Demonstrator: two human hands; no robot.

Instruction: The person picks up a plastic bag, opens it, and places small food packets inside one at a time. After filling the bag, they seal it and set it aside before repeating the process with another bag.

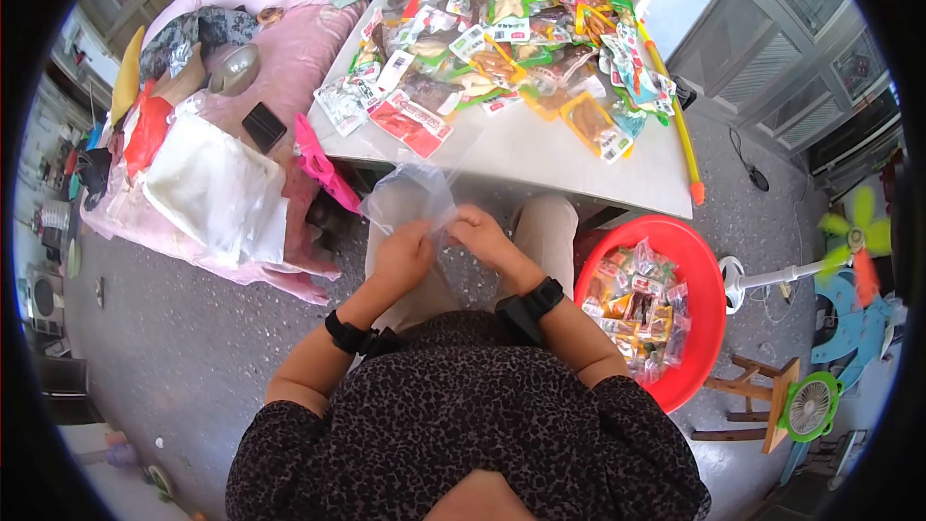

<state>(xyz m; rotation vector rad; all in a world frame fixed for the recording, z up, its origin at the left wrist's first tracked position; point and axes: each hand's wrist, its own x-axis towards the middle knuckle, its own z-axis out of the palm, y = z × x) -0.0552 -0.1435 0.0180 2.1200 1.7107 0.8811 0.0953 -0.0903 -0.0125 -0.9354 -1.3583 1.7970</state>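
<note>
Both pinched on clear plastic bag: left hand and right hand, close together, bag just above them. Risk: thin film slipping or tearing under uneven pull. Beyond: snack packets heaped on table. Right: red basin.

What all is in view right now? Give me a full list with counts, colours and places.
clear plastic bag: one, transparent, held in both hands over the lap
snack packets: a large heap, mixed colours, on the table
table: one, white, ahead
red basin: one, on the floor at right, holding bagged snacks
pink bedding: left, with white folded bags on it
yellow stick: one, along the table's right edge
fans: two, green-bladed, far right
wrist bands: two, black
left hand: pinching the bag
right hand: pinching the bag
</note>
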